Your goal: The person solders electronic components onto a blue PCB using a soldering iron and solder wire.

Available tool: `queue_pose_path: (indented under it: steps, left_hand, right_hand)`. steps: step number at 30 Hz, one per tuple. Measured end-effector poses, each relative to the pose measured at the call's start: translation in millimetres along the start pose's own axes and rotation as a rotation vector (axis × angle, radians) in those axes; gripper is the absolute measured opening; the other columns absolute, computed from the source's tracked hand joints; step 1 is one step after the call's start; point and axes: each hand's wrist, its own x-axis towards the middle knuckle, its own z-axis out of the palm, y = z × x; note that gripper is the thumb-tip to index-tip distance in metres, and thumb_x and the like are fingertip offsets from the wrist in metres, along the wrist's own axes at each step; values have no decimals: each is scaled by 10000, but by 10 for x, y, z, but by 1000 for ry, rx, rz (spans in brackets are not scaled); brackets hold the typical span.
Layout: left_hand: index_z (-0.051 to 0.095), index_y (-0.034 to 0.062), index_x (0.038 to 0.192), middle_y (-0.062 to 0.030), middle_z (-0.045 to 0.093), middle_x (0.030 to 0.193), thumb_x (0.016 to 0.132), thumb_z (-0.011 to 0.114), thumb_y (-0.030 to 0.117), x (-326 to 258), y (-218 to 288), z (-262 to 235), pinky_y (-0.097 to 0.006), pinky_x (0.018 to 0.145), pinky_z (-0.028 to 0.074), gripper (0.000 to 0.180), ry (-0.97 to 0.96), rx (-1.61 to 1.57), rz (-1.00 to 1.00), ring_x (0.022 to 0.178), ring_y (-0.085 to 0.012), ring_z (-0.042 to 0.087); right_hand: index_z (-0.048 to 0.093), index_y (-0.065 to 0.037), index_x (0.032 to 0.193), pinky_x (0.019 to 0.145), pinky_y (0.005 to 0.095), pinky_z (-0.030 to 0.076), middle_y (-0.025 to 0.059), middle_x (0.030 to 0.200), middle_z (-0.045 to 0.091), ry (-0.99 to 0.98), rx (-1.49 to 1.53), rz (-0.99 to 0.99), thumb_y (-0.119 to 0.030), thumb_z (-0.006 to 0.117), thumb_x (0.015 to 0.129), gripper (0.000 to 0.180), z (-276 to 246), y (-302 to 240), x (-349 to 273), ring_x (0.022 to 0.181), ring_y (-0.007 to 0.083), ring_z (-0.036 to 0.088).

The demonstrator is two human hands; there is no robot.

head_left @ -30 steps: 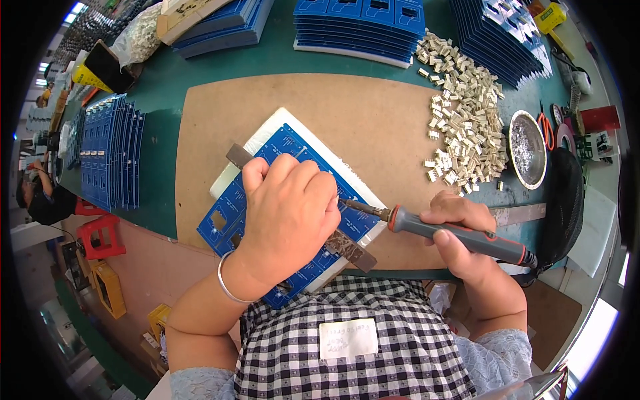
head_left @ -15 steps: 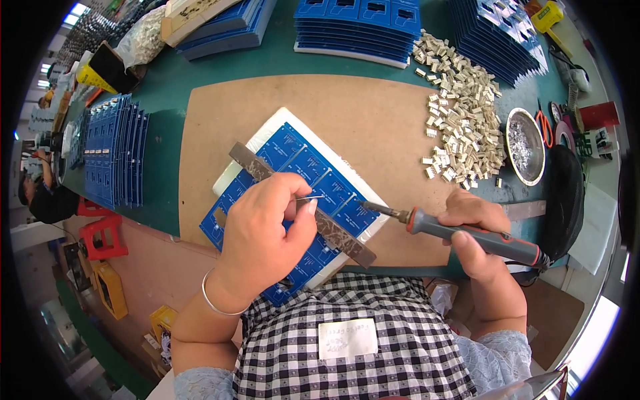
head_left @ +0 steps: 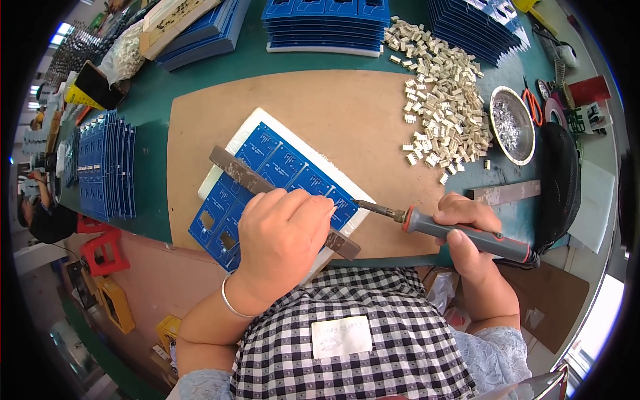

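Note:
A blue circuit board panel (head_left: 283, 163) lies at a slant on a white foam pad (head_left: 233, 143), with a dark metal bar (head_left: 243, 175) across it. My left hand (head_left: 283, 233) is closed in a pinch over the bar and the panel. Thin solder wire showed in its fingers a moment ago; now the fingers mostly hide it. Gripped in my right hand (head_left: 470, 230) is a grey and red soldering iron (head_left: 433, 227). Its tip points left, at the panel's right corner beside my left fingertips; whether it touches I cannot tell.
A brown board (head_left: 353, 100) lies under the work. White connectors (head_left: 447, 107) form a heap at right, beside a metal bowl (head_left: 512, 127) of scraps. Blue panels (head_left: 327, 30) are stacked behind, others (head_left: 107, 167) stand at left. Another metal bar (head_left: 507, 192) and orange scissors (head_left: 532, 103) lie right.
My left hand has moved right over the panel, toward the iron's tip, and its fingers now hide the wire. The bench has shifted slightly left in view. The iron remains in my right hand.

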Motion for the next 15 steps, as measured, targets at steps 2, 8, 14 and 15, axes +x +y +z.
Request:
queue_pose_path:
  steps: [2,8,14,15]
  left_hand:
    - [607,54,792,-63,575,670,719,701,-12,16,20,14,-346,546,418,136,12,-30,-10,606,-241,553]
    - [532,46,768,-83,544,674,706,644,-53,-5,-7,62,-349,563,433,162,16,-106,-20,607,-263,536]
    - [533,43,767,-91,540,690,670,641,-58,-3,-2,53,-353,572,435,177,-9,-101,-9,626,-267,533]
    - [534,43,767,-90,536,689,670,641,-57,1,1,54,-354,573,432,177,-13,-84,-2,628,-266,530]
  right_hand:
    - [646,13,892,548,302,406,97,659,582,0,1,-10,-144,630,800,183,8,11,-5,581,187,531]
    - [649,13,894,542,302,397,91,650,574,-1,3,12,-142,632,790,188,-7,19,0,569,183,519]
    - [655,10,899,540,304,392,87,647,572,-35,-16,-2,-143,635,780,195,6,37,26,567,183,519]
    - [655,10,899,540,304,392,87,647,572,-34,-16,-2,-143,635,780,195,12,43,24,567,183,519]
